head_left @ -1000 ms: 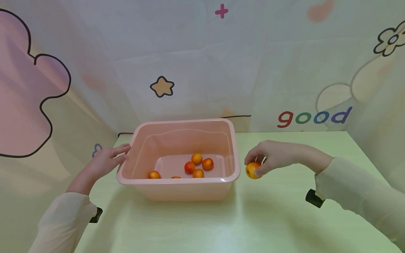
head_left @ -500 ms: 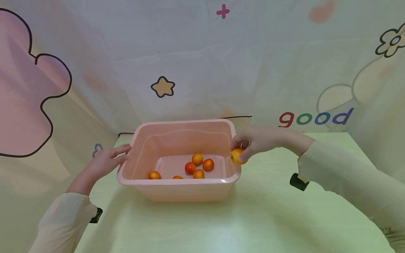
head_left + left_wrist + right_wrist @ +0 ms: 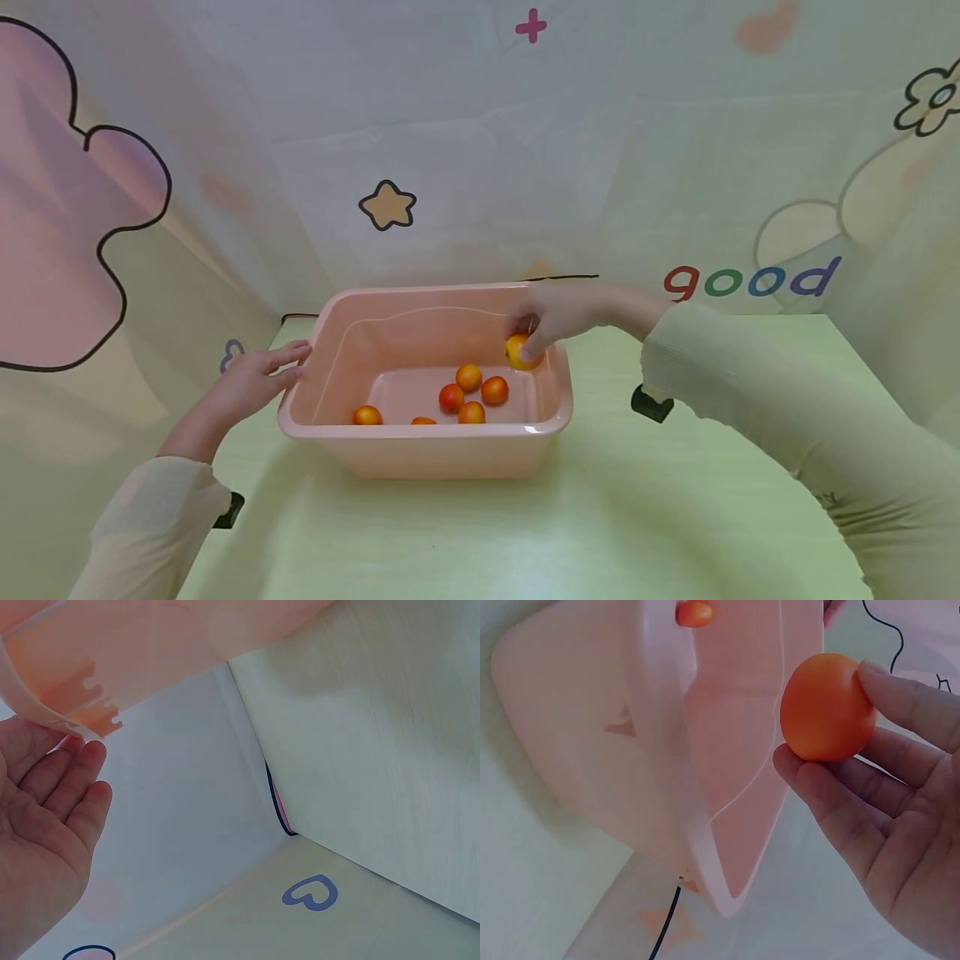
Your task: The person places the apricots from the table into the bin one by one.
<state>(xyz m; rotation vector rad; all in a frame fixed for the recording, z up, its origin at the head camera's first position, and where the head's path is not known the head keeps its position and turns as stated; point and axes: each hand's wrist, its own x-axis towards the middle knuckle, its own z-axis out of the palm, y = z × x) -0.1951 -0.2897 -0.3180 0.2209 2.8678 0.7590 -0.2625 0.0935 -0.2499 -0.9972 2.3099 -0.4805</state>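
My right hand (image 3: 558, 312) pinches a round yellow-orange fruit (image 3: 522, 352) between thumb and fingers, over the right end of a pink plastic basin (image 3: 450, 450). In the right wrist view the held fruit (image 3: 829, 707) looks smooth and orange; its exact kind is unclear. Several similar orange and red fruits (image 3: 451, 398) lie on the basin's floor, some partly hidden by its front rim. My left hand (image 3: 251, 383) touches the basin's left rim with fairly straight fingers. Seen from the left wrist, its fingertips (image 3: 94, 752) lie just under the rim (image 3: 45, 716).
A pale green table (image 3: 480, 533) bears the basin. Behind it hangs a cloth backdrop (image 3: 480, 167) printed with a star, a flower and the word "good". Cloth sides also rise at left and right. A small dark device (image 3: 651, 404) sits on the right wrist.
My right hand has carried the fruit leftward and up, from beside the basin on the right, across the rim to over its inside. The left hand has stayed on the rim.
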